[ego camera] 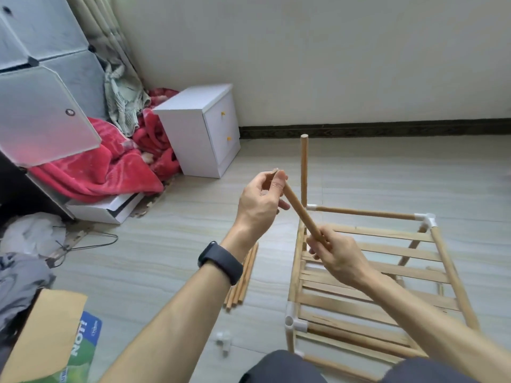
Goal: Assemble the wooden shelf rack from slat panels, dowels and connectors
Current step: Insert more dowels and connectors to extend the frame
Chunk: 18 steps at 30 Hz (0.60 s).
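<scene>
A short wooden dowel (pixel 300 209) slants between both hands above the floor. My left hand (pixel 260 205) pinches its upper end and my right hand (pixel 336 257) grips its lower end. Below and to the right stands the partly built rack (pixel 367 275), with slat panels framed by dowels and white corner connectors. One dowel (pixel 304 170) stands upright from the rack's far left connector. The near left connector (pixel 291 317) shows an empty socket facing up. Several loose dowels (pixel 243 277) lie on the floor under my left wrist. A loose white connector (pixel 224 340) lies near my knee.
A white bedside cabinet (pixel 201 128) stands at the back left beside red blankets (pixel 110 164). A plastic cube wardrobe (pixel 41 78) with an open door fills the left. A cardboard box (pixel 47 335) sits at the lower left. A wire hanger (pixel 91 241) lies on the tiles.
</scene>
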Tool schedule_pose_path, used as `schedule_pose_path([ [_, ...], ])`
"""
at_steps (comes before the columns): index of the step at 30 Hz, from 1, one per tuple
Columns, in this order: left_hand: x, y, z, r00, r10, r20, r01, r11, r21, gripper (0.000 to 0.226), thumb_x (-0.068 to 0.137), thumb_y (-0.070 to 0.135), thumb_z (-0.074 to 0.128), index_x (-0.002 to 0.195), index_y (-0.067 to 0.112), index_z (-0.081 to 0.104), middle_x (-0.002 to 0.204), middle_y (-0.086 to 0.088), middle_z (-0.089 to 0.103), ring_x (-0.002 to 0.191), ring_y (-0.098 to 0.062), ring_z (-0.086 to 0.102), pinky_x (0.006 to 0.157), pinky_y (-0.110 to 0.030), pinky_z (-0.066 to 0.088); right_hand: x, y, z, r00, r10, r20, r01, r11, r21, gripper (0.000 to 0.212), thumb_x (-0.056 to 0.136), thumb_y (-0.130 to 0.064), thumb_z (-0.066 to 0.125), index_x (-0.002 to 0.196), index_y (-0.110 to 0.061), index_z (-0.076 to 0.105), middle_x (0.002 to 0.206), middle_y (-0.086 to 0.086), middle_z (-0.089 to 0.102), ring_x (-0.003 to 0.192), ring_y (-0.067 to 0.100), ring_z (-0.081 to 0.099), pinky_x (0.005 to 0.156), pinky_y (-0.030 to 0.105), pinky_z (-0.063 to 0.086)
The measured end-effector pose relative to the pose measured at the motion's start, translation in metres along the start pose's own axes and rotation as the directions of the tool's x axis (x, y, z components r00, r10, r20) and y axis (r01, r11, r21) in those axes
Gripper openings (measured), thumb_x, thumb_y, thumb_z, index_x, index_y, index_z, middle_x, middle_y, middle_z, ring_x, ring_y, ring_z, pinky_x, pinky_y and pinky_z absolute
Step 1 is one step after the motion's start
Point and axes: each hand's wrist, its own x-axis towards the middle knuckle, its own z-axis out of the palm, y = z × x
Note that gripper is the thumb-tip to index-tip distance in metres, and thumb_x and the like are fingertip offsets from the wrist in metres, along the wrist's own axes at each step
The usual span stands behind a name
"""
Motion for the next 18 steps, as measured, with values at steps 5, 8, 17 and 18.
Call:
schedule_pose_path([
  [5,-0.039,-0.077,0.038,0.918,-0.363,0.159,0.316,0.913,0.258,0.055,0.093,0.064,0.054,0.134,0.028,0.048,0.126,0.003,0.063,0.107,-0.012,0.064,0.092,-0.033,0.051,-0.042,0.019,-0.021,0.964,0.215,-0.154,-0.164,0.943,0.289,0.005,0.106,-0.028,0.051,0.105,-0.033,0.051,0.086,-0.003,0.075,0.065,0.016,0.074,0.071,0.045,0.059],
  [8,-0.071,-0.128,0.056,0.758,-0.605,0.242,0.448,0.754,0.48,0.062,0.098,0.06,0.047,0.142,0.016,0.04,0.134,-0.007,0.058,0.12,-0.024,0.057,0.094,-0.033,0.045,-0.073,0.031,-0.026,0.935,0.283,-0.212,-0.205,0.922,0.327,0.004,0.104,-0.026,0.053,0.102,-0.028,0.051,0.077,-0.005,0.068,0.059,0.01,0.061,0.064,0.042,0.054],
  [17,-0.056,-0.151,0.096,0.787,-0.612,0.077,0.602,0.79,0.116,0.021,0.101,0.035,0.053,0.091,0.017,0.058,0.1,-0.005,0.069,0.085,-0.022,0.065,0.081,-0.047,0.059,-0.093,0.06,-0.017,0.931,0.238,-0.275,-0.26,0.965,-0.046,0.015,0.099,-0.031,0.056,0.086,-0.029,0.051,0.057,-0.003,0.055,0.059,0.012,0.055,0.052,0.037,0.042],
  [18,-0.049,-0.152,0.099,0.785,-0.614,0.08,0.607,0.789,0.097,0.021,0.101,0.035,0.053,0.092,0.016,0.058,0.097,-0.004,0.069,0.083,-0.021,0.064,0.081,-0.047,0.059,-0.083,0.063,-0.019,0.928,0.241,-0.286,-0.266,0.962,-0.053,0.015,0.1,-0.031,0.055,0.086,-0.029,0.051,0.058,-0.004,0.055,0.058,0.012,0.055,0.053,0.038,0.042],
])
